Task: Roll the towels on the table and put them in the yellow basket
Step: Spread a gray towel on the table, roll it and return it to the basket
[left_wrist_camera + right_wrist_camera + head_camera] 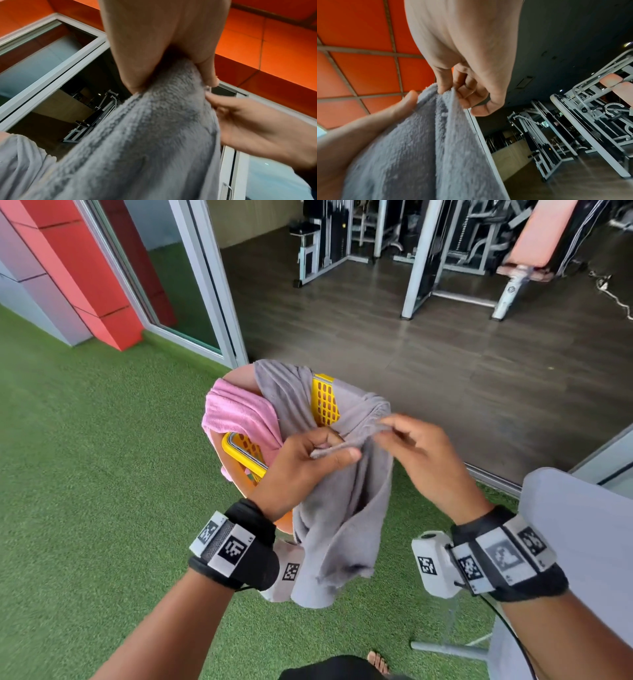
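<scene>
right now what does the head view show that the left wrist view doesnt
Only the head view shows the yellow basket, the pink towel draped over it, the green turf and both wrist bands. Only the left wrist view shows the orange ceiling panels overhead. Both show the grey towel pinched at its top edge by the left hand and right hand, and gym machines behind.

Grey towel [154, 135] in left-hand [163, 40] grip

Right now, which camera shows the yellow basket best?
The head view: the yellow basket shows there, on an orange seat, partly draped by the grey towel and the pink towel. Neither wrist view shows the basket, only grey towel and hands.
</scene>
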